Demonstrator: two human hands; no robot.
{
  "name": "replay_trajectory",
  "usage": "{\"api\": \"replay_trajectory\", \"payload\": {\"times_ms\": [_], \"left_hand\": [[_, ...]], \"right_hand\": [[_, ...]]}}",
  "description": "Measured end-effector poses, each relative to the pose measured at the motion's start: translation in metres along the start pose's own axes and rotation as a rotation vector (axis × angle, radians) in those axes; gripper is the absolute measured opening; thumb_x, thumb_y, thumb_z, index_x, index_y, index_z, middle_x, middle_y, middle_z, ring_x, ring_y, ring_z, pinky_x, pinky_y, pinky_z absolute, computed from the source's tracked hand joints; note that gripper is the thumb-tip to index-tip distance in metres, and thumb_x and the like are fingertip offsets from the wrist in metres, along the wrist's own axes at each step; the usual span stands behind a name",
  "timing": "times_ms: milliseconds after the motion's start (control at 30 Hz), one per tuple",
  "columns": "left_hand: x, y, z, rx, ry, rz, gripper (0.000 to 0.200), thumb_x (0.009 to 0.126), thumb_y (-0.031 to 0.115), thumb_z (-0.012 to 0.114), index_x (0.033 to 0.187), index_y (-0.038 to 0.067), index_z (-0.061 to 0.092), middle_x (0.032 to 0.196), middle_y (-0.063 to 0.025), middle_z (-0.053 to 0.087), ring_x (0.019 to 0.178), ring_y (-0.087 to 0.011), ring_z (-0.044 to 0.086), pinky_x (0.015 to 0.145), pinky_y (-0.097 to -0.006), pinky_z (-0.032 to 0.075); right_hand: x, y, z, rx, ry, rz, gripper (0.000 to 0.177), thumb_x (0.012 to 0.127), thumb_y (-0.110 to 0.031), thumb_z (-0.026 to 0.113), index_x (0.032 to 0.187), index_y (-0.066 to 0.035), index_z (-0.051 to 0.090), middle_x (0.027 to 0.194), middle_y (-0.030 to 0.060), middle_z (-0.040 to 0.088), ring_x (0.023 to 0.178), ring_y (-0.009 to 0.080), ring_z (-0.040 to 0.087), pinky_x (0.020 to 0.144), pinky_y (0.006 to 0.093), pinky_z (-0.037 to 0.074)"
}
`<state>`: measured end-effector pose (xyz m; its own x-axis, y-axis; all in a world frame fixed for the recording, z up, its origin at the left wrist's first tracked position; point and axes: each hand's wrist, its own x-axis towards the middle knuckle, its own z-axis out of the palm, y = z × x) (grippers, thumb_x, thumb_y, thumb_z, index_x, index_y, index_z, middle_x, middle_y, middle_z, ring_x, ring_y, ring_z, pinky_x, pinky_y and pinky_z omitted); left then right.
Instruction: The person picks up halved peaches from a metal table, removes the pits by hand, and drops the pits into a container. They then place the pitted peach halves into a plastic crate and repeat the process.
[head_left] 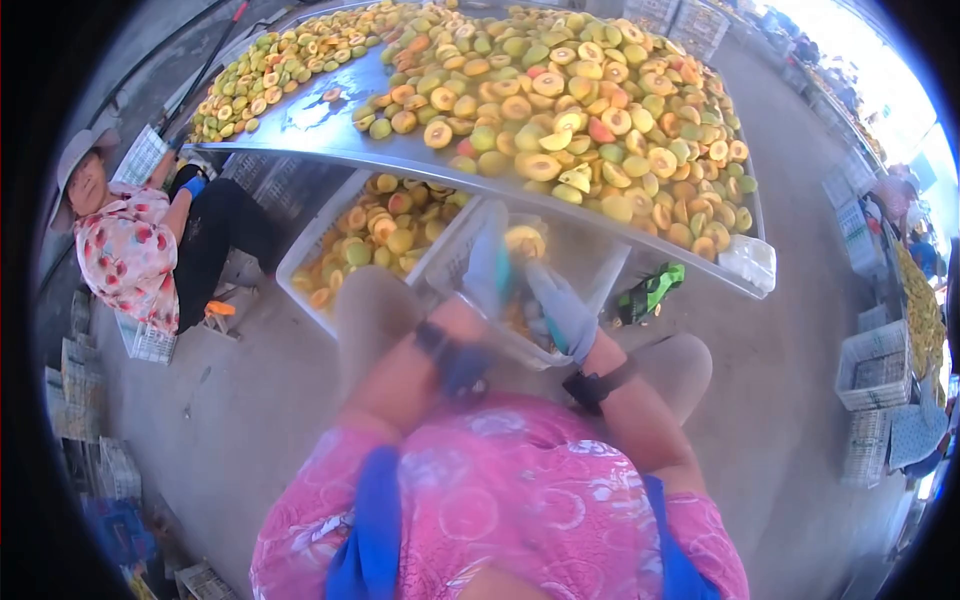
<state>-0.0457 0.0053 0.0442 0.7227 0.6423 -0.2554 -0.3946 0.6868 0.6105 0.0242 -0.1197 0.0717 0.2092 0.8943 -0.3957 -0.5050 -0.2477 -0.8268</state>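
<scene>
- The left hand point(488, 262) and the right hand point(562, 312), both in blue-grey gloves, are meeting up just under the near edge of the tabletop point(330, 140).
- A yellow-orange fruit half point(525, 242) is sitting right at the fingertips, between the two gloves and touching them.
- Honestly it's all smeared with motion blur. I can't tell whether the left grip or the right grip is clenching the fruit, or whether either one is released.
- The hands are hovering over a pale plastic crate point(605, 275) that's resting against the person's knees. What's lying inside it is too blurry to make out.
- Just to the left, another white crate point(300, 262) is holding a load of halved fruit.
- The shiny metal tabletop is carrying a big fruit pile point(590, 110), mostly cut halves showing yellow and orange, with some greenish ones mixed in.
- A white bag point(748, 262) is lying at the tabletop's near right corner, and a green thing point(650, 290) is lying on the floor below it.
- A co-worker point(130, 250) in a floral top and hat is sitting off to the left, well apart from the hands.
- Empty-looking stacked crates point(875, 370) are standing on the right.
</scene>
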Motion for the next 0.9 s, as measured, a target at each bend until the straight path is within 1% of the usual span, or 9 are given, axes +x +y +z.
{"api": "replay_trajectory", "payload": {"times_ms": [67, 167, 233, 367, 467, 533, 667, 800, 900], "left_hand": [[0.005, -0.002, -0.003, -0.009, -0.018, -0.040, 0.051, 0.097, 0.052, 0.051, 0.103, 0.003, 0.062, 0.095, -0.0085, 0.066, 0.078, -0.0197, 0.064, 0.069, -0.0343, 0.056], [0.019, -0.020, -0.011, 0.175, 0.065, 0.242, 0.053, 0.097, 0.054, 0.049, 0.103, 0.003, 0.062, 0.095, -0.0095, 0.066, 0.078, -0.0205, 0.064, 0.069, -0.0341, 0.056], [0.013, -0.023, -0.009, 0.227, 0.087, 0.321, 0.045, 0.101, 0.041, 0.047, 0.114, 0.000, 0.061, 0.100, -0.0094, 0.065, 0.089, -0.0177, 0.062, 0.078, -0.0304, 0.052], [0.013, -0.015, 0.000, 0.167, 0.078, 0.184, 0.052, 0.099, 0.053, 0.046, 0.102, 0.003, 0.062, 0.093, -0.0082, 0.066, 0.079, -0.0188, 0.063, 0.071, -0.0309, 0.054], [0.014, -0.015, 0.008, 0.155, 0.070, 0.150, 0.050, 0.099, 0.052, 0.046, 0.101, 0.004, 0.062, 0.093, -0.0081, 0.066, 0.079, -0.0186, 0.063, 0.070, -0.0314, 0.054], [0.024, -0.020, 0.006, 0.436, 0.139, 0.370, 0.050, 0.099, 0.052, 0.045, 0.103, 0.005, 0.062, 0.093, -0.0088, 0.066, 0.078, -0.0187, 0.063, 0.070, -0.0315, 0.054], [0.033, -0.022, -0.005, 0.307, 0.221, 0.267, 0.049, 0.099, 0.050, 0.045, 0.106, 0.005, 0.062, 0.094, -0.0084, 0.067, 0.080, -0.0189, 0.064, 0.072, -0.0319, 0.054], [0.012, -0.013, 0.012, 0.208, -0.109, 0.181, 0.044, 0.103, 0.041, 0.042, 0.120, 0.004, 0.057, 0.109, -0.0100, 0.064, 0.094, -0.0203, 0.063, 0.083, -0.0329, 0.053], [0.015, -0.016, 0.006, 0.185, -0.270, 0.233, 0.043, 0.104, 0.038, 0.041, 0.128, 0.004, 0.053, 0.119, -0.0117, 0.061, 0.102, -0.0213, 0.061, 0.089, -0.0337, 0.052]], "right_hand": [[0.004, 0.000, -0.003, -0.019, -0.023, 0.015, 0.031, 0.101, -0.040, 0.046, 0.099, -0.011, 0.057, 0.064, -0.0038, 0.046, 0.046, 0.0059, 0.037, 0.039, 0.0219, 0.029], [0.020, 0.013, -0.009, -0.204, 0.051, -0.176, 0.036, 0.102, -0.039, 0.046, 0.102, -0.006, 0.059, 0.071, -0.0012, 0.053, 0.058, 0.0074, 0.046, 0.050, 0.0227, 0.038], [0.020, 0.009, -0.014, -0.239, 0.039, -0.158, 0.038, 0.102, -0.039, 0.045, 0.103, -0.004, 0.060, 0.077, 0.0001, 0.056, 0.065, 0.0084, 0.048, 0.056, 0.0239, 0.041], [0.021, 0.011, -0.021, -0.161, -0.043, -0.139, 0.043, 0.102, -0.042, 0.043, 0.102, -0.002, 0.061, 0.085, 0.0032, 0.060, 0.076, 0.0109, 0.050, 0.069, 0.0270, 0.044], [0.021, 0.007, -0.014, -0.180, 0.045, -0.233, 0.044, 0.102, -0.043, 0.043, 0.099, -0.002, 0.060, 0.079, 0.0019, 0.058, 0.068, 0.0099, 0.049, 0.061, 0.0254, 0.042], [0.030, 0.011, -0.025, -0.191, 0.021, -0.237, 0.045, 0.102, -0.044, 0.042, 0.098, -0.003, 0.060, 0.077, 0.0010, 0.057, 0.064, 0.0090, 0.048, 0.056, 0.0246, 0.041], [0.027, 0.001, -0.024, -0.188, -0.021, -0.225, 0.046, 0.101, -0.047, 0.042, 0.098, -0.004, 0.059, 0.075, -0.0016, 0.057, 0.058, 0.0066, 0.047, 0.046, 0.0239, 0.036], [0.031, -0.004, -0.028, 0.191, -0.003, -0.125, 0.044, 0.100, -0.046, 0.043, 0.101, -0.005, 0.059, 0.074, -0.0026, 0.056, 0.058, 0.0062, 0.048, 0.045, 0.0240, 0.037], [0.044, 0.010, -0.059, 0.318, -0.320, 0.088, 0.044, 0.099, -0.047, 0.048, 0.123, -0.010, 0.055, 0.079, 0.0002, 0.057, 0.058, 0.0077, 0.049, 0.046, 0.0228, 0.040]]}}
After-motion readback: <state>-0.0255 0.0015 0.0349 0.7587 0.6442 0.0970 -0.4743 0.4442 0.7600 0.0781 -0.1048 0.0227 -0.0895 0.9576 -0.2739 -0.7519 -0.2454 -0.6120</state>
